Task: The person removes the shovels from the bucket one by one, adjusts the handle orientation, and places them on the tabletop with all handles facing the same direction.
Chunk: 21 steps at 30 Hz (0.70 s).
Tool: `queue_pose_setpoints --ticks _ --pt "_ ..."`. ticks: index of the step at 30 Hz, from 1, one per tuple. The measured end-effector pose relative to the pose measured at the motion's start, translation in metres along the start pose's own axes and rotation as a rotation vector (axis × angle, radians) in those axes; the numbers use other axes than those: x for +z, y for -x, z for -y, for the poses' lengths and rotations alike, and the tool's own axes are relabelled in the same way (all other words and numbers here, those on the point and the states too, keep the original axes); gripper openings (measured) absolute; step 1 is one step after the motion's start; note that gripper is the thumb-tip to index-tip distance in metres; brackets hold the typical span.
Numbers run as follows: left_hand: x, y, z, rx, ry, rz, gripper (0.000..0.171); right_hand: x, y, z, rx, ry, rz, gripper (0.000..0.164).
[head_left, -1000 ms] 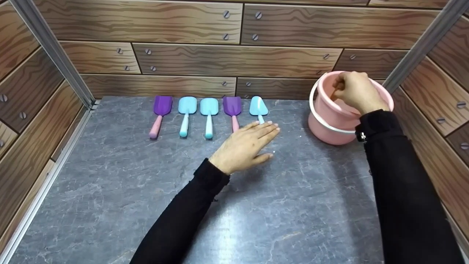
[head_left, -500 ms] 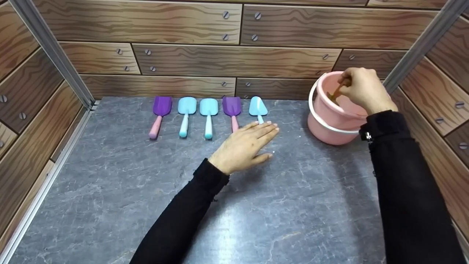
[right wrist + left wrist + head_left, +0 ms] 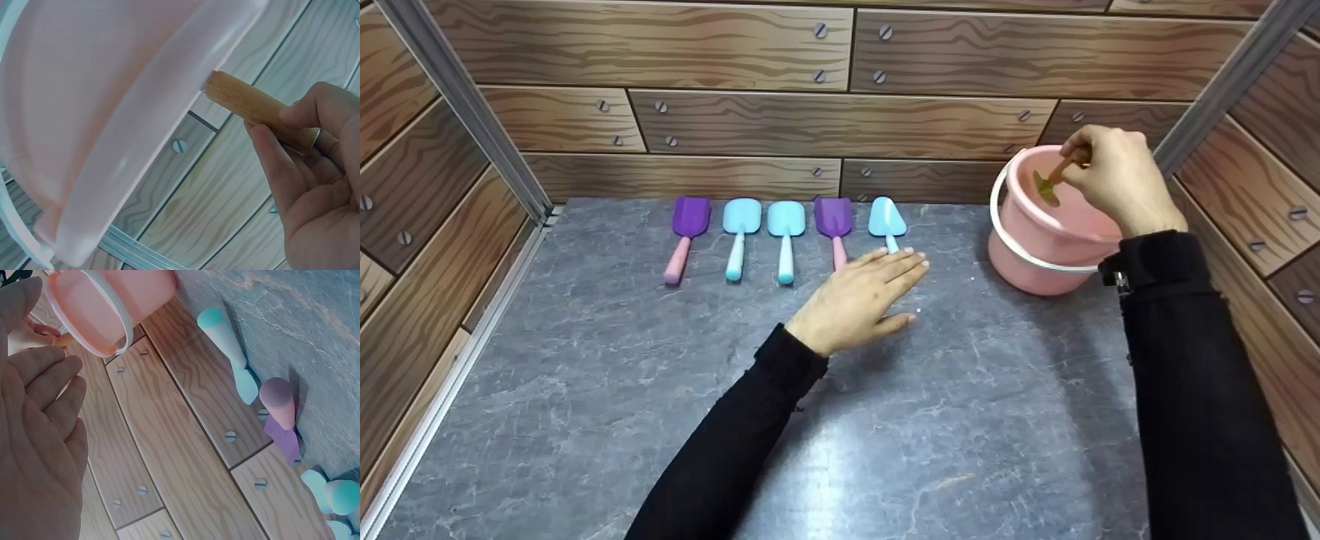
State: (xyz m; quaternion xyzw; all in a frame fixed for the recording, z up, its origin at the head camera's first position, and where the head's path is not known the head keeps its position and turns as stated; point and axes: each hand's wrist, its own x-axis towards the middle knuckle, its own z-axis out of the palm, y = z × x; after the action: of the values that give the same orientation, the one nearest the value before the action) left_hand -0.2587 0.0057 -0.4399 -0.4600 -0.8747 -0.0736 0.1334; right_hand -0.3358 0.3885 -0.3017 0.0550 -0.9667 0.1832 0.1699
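Note:
My right hand [image 3: 1125,180] pinches the wooden handle of a small garden tool [image 3: 1046,189] with a yellow-green head, over the mouth of the pink bucket [image 3: 1039,259]. The right wrist view shows thumb and fingers on the tool's wooden handle [image 3: 253,109]; the bucket rim hides its head there. With fingers straight, my left hand [image 3: 859,304] is held palm down over the handle ends of a light blue trowel [image 3: 887,217] and a purple shovel [image 3: 834,217]. It holds nothing, and in the left wrist view these tools lie apart from it.
To the left in the same row lie two light blue shovels [image 3: 742,217] [image 3: 786,219] and a purple shovel with a pink handle [image 3: 691,217]. The bucket's white handle [image 3: 1020,247] hangs down its side. Wood-patterned walls [image 3: 735,120] enclose the grey tabletop [image 3: 607,390].
My right hand has risen out of the bucket and shifted slightly right, bringing the small garden tool's yellow-green head into sight. The left hand stays in place.

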Motion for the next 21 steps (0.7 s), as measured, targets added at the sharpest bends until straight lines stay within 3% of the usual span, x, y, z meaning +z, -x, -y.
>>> queue_pose_setpoints --ticks 16,21 --pt "0.002 0.000 0.002 0.003 0.015 -0.014 0.076 -0.014 0.015 0.023 -0.019 -0.022 -0.117 0.022" --pt "0.002 0.001 0.002 -0.001 0.020 -0.013 0.076 -0.016 0.020 0.030 -0.078 -0.030 -0.176 0.019"
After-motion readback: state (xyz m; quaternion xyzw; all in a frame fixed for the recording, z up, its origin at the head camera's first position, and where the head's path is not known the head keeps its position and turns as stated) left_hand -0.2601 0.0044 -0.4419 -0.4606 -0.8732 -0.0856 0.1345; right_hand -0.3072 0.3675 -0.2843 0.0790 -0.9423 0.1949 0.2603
